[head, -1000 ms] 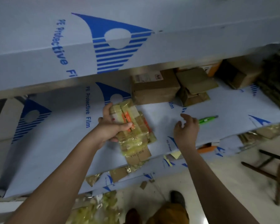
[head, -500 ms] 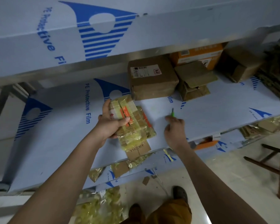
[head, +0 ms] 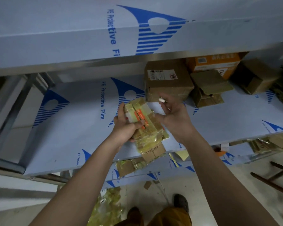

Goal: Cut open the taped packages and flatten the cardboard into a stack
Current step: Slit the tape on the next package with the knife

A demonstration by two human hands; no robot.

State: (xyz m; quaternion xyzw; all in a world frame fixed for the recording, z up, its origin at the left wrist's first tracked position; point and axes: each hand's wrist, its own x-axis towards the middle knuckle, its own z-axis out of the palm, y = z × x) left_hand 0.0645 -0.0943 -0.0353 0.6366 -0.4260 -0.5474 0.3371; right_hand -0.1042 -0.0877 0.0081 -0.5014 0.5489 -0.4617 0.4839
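Standing at a film-covered shelf (head: 75, 128), I work on its bare front part, with larger boxes behind. Biggest is a sealed brown box (head: 167, 80) with a white label; behind it to the right sits an orange box (head: 217, 61), then two opened brown cartons (head: 209, 88), flaps loose (I cannot see anything inside them). My left hand (head: 126, 126) grips the small taped package (head: 145, 123), fingers curled round its left edge, pinning it against the shelf near the front. My right hand (head: 173, 118) is closed around a small cutter (head: 162, 100), only a pale tip showing, just above the package's far end. To cut well, I judge I should keep the blade shallow, follow the tape seam, and draw away from my gripping fingers. Flattened cardboard (head: 152, 152) lies under the package.
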